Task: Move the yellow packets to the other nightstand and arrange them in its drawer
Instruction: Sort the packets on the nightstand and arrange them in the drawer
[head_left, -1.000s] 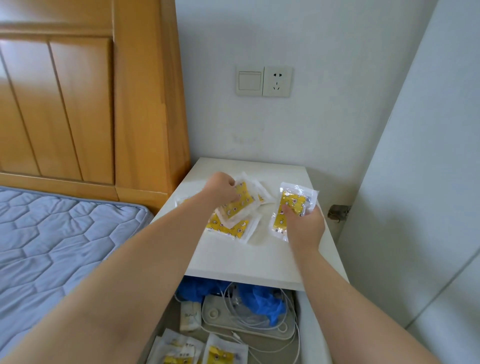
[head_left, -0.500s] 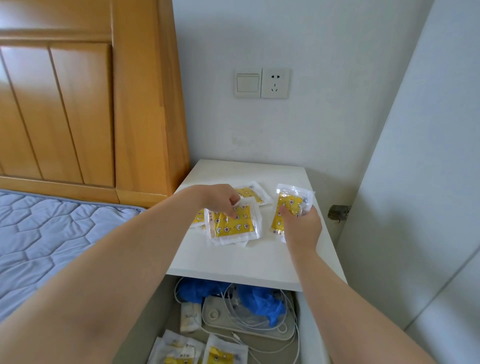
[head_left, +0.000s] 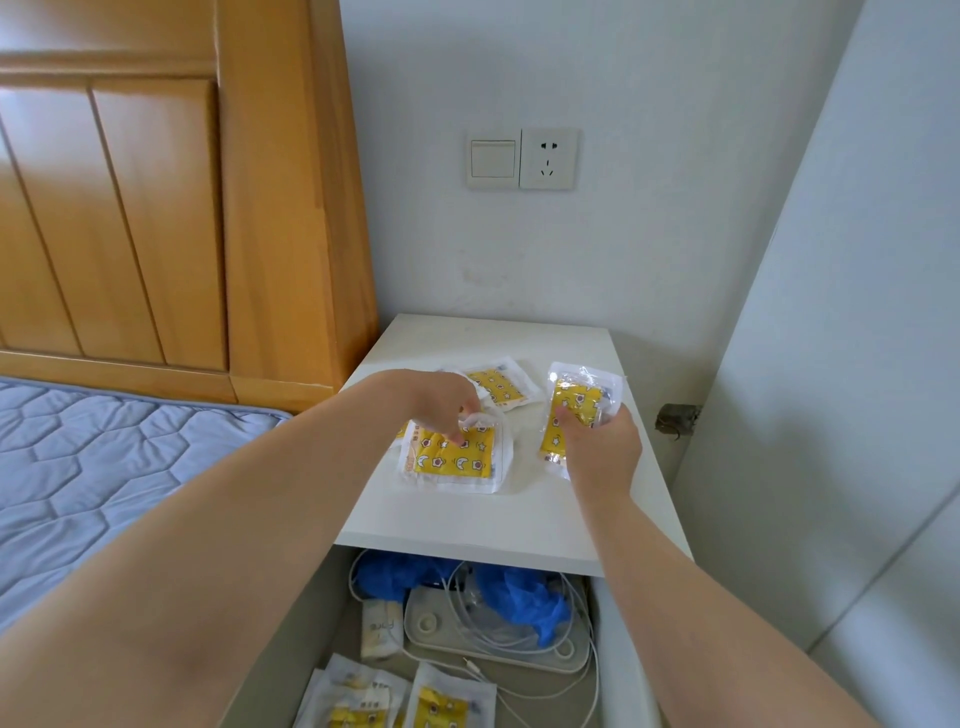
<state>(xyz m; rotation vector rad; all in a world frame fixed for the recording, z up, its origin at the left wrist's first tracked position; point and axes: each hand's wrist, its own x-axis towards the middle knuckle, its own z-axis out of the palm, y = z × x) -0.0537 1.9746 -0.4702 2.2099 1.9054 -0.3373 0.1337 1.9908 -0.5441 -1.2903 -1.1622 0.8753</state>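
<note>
Fingers of left hand (head_left: 436, 400) in pinch on packet stack (head_left: 452, 460); right hand's (head_left: 602, 447), half-hidden, around upright packets (head_left: 571, 402).

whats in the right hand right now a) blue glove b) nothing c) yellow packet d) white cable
c: the right hand grips a yellow packet held upright, while the left hand pinches the wrapper of a flat packet lying on the nightstand.

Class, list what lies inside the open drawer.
In the drawer: yellow packets at the front, white cables over a flat white device, crumpled blue plastic, a small white box. Its back lies hidden under the nightstand top.
</note>
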